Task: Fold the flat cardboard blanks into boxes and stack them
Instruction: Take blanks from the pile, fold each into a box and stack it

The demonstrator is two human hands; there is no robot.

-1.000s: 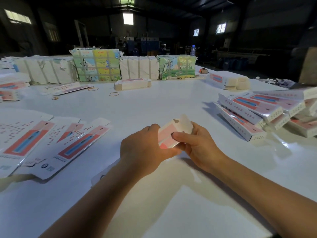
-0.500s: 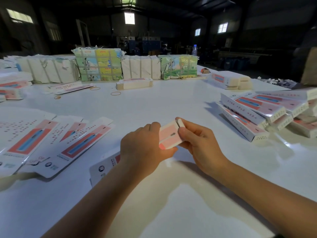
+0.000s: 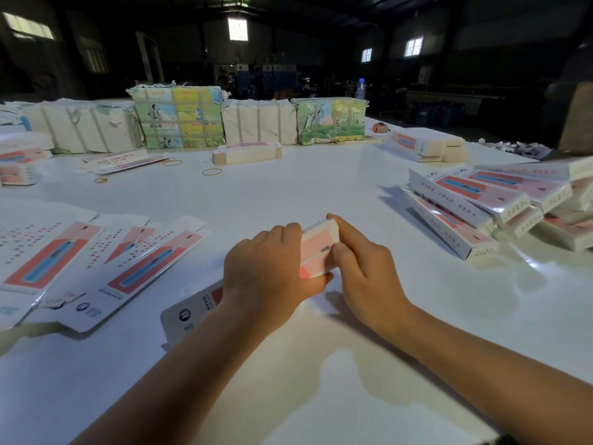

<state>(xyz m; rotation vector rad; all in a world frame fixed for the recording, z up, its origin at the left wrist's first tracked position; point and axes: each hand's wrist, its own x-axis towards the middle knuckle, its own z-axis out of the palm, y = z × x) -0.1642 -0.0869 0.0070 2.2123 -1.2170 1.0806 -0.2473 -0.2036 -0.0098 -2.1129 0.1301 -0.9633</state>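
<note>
1. Left hand (image 3: pixel 266 271) wraps round the middle of the box in progress (image 3: pixel 316 252), fingers curled over its top face, holding it just above the white table (image 3: pixel 321 194) near the centre of my view.
2. Right hand (image 3: pixel 362 271) is at the far end of that same box, index finger stretched along the end and thumb pinching the pink face; both hands are clamped on the one piece.
3. I judge the step in hand to be closing the far end: the end looks pressed flat, though the tuck flap itself is hidden behind my fingers, so I cannot tell whether it is fully seated.
4. The near end of the box runs under my left wrist toward me; whether that end is closed I cannot see.
5. The next move calls for a firm push to seat the flap, then turning the box to check the near end.
6. After that it belongs on the stack of finished boxes (image 3: pixel 481 213) on the right, which already leans, so I would set it down square.
7. Flat blanks (image 3: pixel 106 261) lie fanned on the left, within easy reach for the next one.
</note>
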